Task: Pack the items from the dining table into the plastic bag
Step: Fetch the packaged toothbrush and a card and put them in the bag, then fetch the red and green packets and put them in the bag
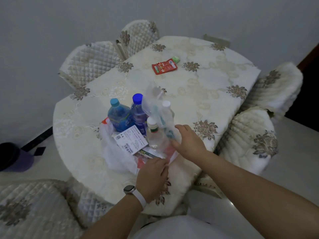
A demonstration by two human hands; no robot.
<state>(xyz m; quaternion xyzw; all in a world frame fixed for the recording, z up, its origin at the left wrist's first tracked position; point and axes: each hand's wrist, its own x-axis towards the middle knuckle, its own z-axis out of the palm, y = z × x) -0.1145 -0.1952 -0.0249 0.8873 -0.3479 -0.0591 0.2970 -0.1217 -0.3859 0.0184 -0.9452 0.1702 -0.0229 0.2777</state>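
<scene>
One round bench point(198, 94), draped in a cream cloth embroidered with brown flowers, fills the middle of the view. Several quilted chairs point(91, 61) in matching covers stand round it, two on the far left, two on the right and one at the near left. On the floor to the left sits a dark bin point(10, 156).

Near the front edge of the bench stands the plastic bag point(117, 157), white and thin, its mouth open. Inside it, upright and close together, are a blue bottle point(119, 118) with a pale blue cap, a clear bottle point(138, 112) with a dark blue cap and a smaller white-capped bottle point(153, 133). A white box point(131, 140) with printed labels and a barcode lies tilted across the bag's mouth, in front of the bottles.

A clear pouch point(155, 100) rises out of the bag on its right side; what it contains is blurred.

The right hand point(188, 140) pinches the lower end of this pouch between thumb and fingers. The left hand point(151, 175) curls its fingers round the near rim of the bag. A watch point(129, 189) on a white strap sits on the left wrist.

Well apart, on the far side of the bench, a red sachet point(164, 66) with a green cap lies flat.
</scene>
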